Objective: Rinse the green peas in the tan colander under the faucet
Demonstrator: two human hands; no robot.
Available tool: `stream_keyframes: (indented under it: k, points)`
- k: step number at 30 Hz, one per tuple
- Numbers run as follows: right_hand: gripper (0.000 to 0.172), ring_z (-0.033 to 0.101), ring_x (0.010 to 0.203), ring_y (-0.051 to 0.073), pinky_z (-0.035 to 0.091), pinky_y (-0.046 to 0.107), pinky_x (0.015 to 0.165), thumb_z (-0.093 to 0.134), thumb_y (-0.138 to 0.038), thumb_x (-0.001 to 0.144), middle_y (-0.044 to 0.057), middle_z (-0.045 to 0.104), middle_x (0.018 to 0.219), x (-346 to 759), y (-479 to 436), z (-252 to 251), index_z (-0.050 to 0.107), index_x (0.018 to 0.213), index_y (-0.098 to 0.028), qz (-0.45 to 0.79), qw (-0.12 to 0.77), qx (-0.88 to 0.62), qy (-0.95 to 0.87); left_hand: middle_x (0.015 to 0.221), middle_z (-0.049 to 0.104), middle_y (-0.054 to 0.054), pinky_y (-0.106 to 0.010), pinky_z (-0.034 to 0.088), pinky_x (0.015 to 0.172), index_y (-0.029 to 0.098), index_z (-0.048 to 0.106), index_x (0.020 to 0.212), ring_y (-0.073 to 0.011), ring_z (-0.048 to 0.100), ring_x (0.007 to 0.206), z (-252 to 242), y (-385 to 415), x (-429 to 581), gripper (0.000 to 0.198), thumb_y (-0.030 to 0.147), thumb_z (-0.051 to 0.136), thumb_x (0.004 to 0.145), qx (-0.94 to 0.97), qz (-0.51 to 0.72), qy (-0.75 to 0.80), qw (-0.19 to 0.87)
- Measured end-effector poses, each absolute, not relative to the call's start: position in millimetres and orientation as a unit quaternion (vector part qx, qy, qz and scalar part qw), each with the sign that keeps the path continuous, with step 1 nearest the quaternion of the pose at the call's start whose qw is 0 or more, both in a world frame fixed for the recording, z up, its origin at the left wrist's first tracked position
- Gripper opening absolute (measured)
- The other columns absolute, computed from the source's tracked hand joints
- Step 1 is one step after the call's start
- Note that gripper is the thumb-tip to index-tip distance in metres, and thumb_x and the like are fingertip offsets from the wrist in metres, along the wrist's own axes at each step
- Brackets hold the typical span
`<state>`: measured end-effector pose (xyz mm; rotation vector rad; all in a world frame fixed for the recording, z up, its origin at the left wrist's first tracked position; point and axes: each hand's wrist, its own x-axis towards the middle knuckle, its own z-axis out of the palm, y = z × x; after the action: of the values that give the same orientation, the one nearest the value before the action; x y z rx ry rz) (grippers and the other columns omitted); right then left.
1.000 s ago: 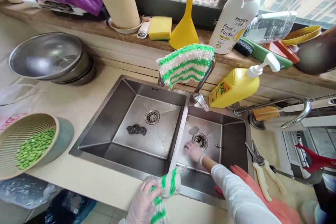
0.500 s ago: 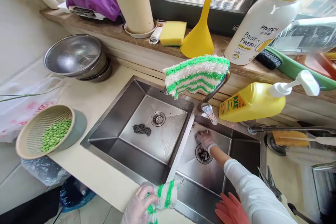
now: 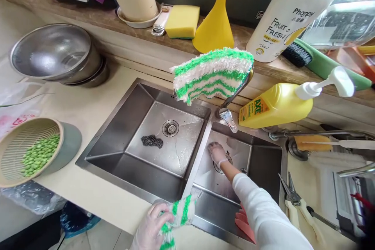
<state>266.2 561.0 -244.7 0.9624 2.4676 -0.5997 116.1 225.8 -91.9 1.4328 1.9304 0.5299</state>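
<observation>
In a clear glove, my left hand (image 3: 154,224) grips a green-and-white striped cloth (image 3: 183,211) at the front edge of the sink. My right hand (image 3: 217,153), gloved too, reaches down into the smaller right basin (image 3: 205,175), beside its drain; its fingers point down and whatever they hold, if anything, is hidden. A dark scouring pad (image 3: 151,141) lies near the drain of the larger left basin (image 3: 166,156). Pink rubber gloves (image 3: 244,224) hang at the front of the right basin, partly under my right sleeve.
Another striped cloth (image 3: 213,74) drapes over the faucet (image 3: 228,120). A yellow soap bottle (image 3: 275,105) stands behind the right basin. Scissors (image 3: 295,199) lie to its right. At left are a basket of green beans (image 3: 70,144) and metal bowls (image 3: 52,52). A funnel (image 3: 215,27) stands on the sill.
The view has shifted, bringing the sill closer. My right hand has moved left in the right basin, uncovering part of its floor. My left hand still grips the cloth.
</observation>
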Motion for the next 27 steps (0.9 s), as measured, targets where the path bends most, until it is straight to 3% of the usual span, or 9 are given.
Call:
stream_keyframes:
  k: [3, 5, 8, 10, 14, 17, 20, 23, 27]
  points:
    - [0.02, 0.062, 0.107, 0.026, 0.049, 0.039, 0.09, 0.053, -0.02, 0.092, 0.014, 0.066, 0.111, 329, 538, -231, 0.067, 0.105, -0.014, -0.202, 0.232, 0.44, 0.844, 0.101, 0.064, -0.005, -0.035, 0.054, 0.085, 0.024, 0.069, 0.088, -0.0231, 0.06, 0.097, -91, 227, 115, 0.057, -0.002, 0.043, 0.044, 0.554, 0.21, 0.736, 0.329]
    - [0.03, 0.063, 0.105, 0.03, 0.05, 0.04, 0.085, 0.043, -0.016, 0.092, 0.018, 0.066, 0.114, 367, 527, -221, 0.067, 0.11, -0.018, -0.18, 0.232, 0.521, 0.801, 0.1, 0.064, -0.005, -0.035, 0.055, 0.084, 0.024, 0.07, 0.088, -0.0232, 0.06, 0.096, -91, 228, 114, 0.056, -0.002, 0.043, 0.046, 0.56, 0.221, 0.731, 0.322]
    - [0.033, 0.068, 0.088, 0.031, 0.052, 0.042, 0.071, 0.043, -0.022, 0.092, 0.021, 0.068, 0.105, 395, 518, -219, 0.065, 0.116, -0.017, -0.17, 0.235, 0.617, 0.731, 0.1, 0.065, -0.005, -0.035, 0.055, 0.084, 0.024, 0.07, 0.087, -0.023, 0.061, 0.096, -93, 228, 115, 0.056, -0.002, 0.043, 0.047, 0.566, 0.226, 0.731, 0.308]
    - [0.029, 0.068, 0.079, 0.025, 0.054, 0.039, 0.068, 0.051, -0.029, 0.093, 0.015, 0.069, 0.097, 391, 517, -228, 0.064, 0.115, -0.017, -0.191, 0.228, 0.643, 0.706, 0.1, 0.065, -0.005, -0.036, 0.055, 0.085, 0.024, 0.071, 0.088, -0.0234, 0.061, 0.097, -93, 226, 116, 0.056, -0.001, 0.043, 0.047, 0.566, 0.225, 0.734, 0.3]
    - [0.032, 0.066, 0.088, 0.018, 0.054, 0.035, 0.079, 0.056, -0.033, 0.092, 0.01, 0.068, 0.107, 358, 530, -251, 0.06, 0.119, -0.016, -0.236, 0.179, 0.652, 0.698, 0.1, 0.065, -0.005, -0.037, 0.055, 0.085, 0.024, 0.07, 0.088, -0.024, 0.061, 0.098, -94, 224, 119, 0.055, -0.001, 0.043, 0.048, 0.561, 0.226, 0.741, 0.292]
    - [0.045, 0.064, 0.105, 0.027, 0.05, 0.038, 0.088, 0.054, -0.017, 0.084, 0.021, 0.063, 0.121, 341, 541, -258, 0.058, 0.128, -0.01, -0.246, 0.146, 0.651, 0.703, 0.1, 0.064, -0.005, -0.037, 0.055, 0.084, 0.023, 0.069, 0.087, -0.0234, 0.06, 0.097, -95, 224, 121, 0.056, -0.002, 0.041, 0.047, 0.556, 0.226, 0.743, 0.296]
    - [0.057, 0.056, 0.12, 0.027, 0.045, 0.034, 0.098, 0.05, -0.004, 0.072, 0.016, 0.059, 0.131, 343, 541, -254, 0.061, 0.127, -0.014, -0.273, 0.131, 0.616, 0.727, 0.101, 0.063, -0.006, -0.038, 0.054, 0.085, 0.023, 0.068, 0.087, -0.0239, 0.059, 0.098, -97, 223, 123, 0.055, -0.003, 0.04, 0.048, 0.55, 0.236, 0.746, 0.292]
    - [0.058, 0.058, 0.117, 0.021, 0.045, 0.028, 0.097, 0.045, 0.0, 0.07, 0.007, 0.064, 0.127, 358, 532, -246, 0.066, 0.121, -0.019, -0.306, 0.136, 0.584, 0.739, 0.101, 0.062, -0.006, -0.039, 0.053, 0.086, 0.023, 0.068, 0.087, -0.0245, 0.059, 0.099, -98, 222, 125, 0.054, -0.003, 0.04, 0.049, 0.545, 0.247, 0.75, 0.282]
    - [0.057, 0.061, 0.112, 0.023, 0.047, 0.031, 0.092, 0.039, -0.005, 0.081, 0.011, 0.063, 0.127, 376, 518, -242, 0.058, 0.133, -0.017, -0.308, 0.168, 0.592, 0.726, 0.099, 0.063, -0.006, -0.037, 0.055, 0.082, 0.023, 0.068, 0.086, -0.024, 0.061, 0.095, -92, 226, 124, 0.053, -0.002, 0.041, 0.048, 0.559, 0.251, 0.741, 0.275]
